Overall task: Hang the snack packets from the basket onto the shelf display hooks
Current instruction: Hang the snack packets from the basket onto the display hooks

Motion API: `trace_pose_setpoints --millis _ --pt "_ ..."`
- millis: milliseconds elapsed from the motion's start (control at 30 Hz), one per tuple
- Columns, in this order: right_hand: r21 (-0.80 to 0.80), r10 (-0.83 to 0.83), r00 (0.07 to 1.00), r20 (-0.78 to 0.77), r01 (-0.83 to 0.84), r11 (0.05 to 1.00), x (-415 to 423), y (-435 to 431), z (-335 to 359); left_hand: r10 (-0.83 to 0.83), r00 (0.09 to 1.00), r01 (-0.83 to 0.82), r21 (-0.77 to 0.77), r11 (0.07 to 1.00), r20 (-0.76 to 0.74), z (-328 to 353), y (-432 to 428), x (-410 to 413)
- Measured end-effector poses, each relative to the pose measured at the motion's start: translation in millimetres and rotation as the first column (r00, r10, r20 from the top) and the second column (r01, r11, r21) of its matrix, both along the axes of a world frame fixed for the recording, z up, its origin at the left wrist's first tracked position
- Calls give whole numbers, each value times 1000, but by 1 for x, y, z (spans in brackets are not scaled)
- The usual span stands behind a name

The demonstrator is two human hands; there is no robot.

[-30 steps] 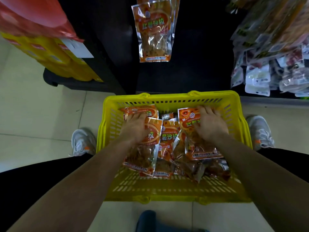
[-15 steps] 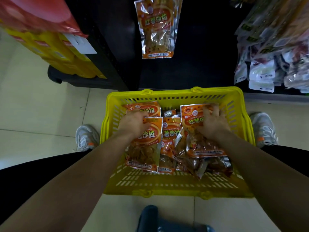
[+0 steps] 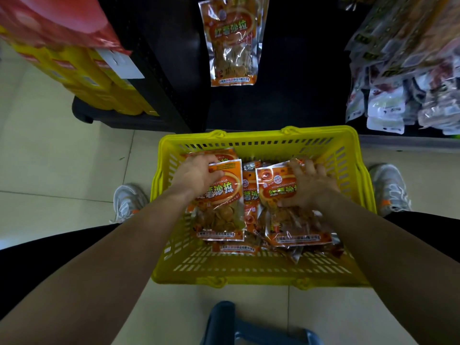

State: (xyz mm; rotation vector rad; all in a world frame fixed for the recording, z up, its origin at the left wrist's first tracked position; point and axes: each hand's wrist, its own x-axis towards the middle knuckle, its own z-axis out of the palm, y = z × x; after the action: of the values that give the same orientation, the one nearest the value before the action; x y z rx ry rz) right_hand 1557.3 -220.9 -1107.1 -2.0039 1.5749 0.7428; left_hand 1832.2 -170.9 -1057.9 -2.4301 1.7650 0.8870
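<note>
On the head camera I see the basket (image 3: 249, 138) on the floor (image 3: 62, 150) between two shoes (image 3: 129, 202), tight against the dark shelf (image 3: 298, 70). One hung packet (image 3: 231, 43) dangles above it (mixed packs (image 3: 398, 83) crowd the right, yellow boxes (image 3: 87, 78) the left). Both arms reach down into the basket, palms down. My left hand (image 3: 196, 178) grips the left packet (image 3: 219, 202) by its top edge. My right hand (image 3: 311, 188) clutches the top of the right packet (image 3: 286, 225). Loose packets (image 3: 250, 195) lie between and under them.

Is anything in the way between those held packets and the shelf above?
Nothing visible. The left hand grips the left packet, the right hand the right packet; the space from the basket up to the hanging packet is open.
</note>
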Motion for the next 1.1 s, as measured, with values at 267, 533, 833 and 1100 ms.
trace_pose_setpoints --millis 267,533,833,1100 --pt "-90 139 990 17 -137 987 2 -7 -3 16 995 -12 -45 999 94 -8 4 2" --pt "-161 179 961 213 -146 976 5 -9 24 35 997 -33 -30 999 70 -4 4 3" --pt "-56 220 932 288 -213 975 6 -14 113 12 999 -19 -141 990 -50 63 8 -2" --pt "-189 353 876 330 -305 933 1 17 229 -140 981 88 -335 938 -136 150 18 -14"
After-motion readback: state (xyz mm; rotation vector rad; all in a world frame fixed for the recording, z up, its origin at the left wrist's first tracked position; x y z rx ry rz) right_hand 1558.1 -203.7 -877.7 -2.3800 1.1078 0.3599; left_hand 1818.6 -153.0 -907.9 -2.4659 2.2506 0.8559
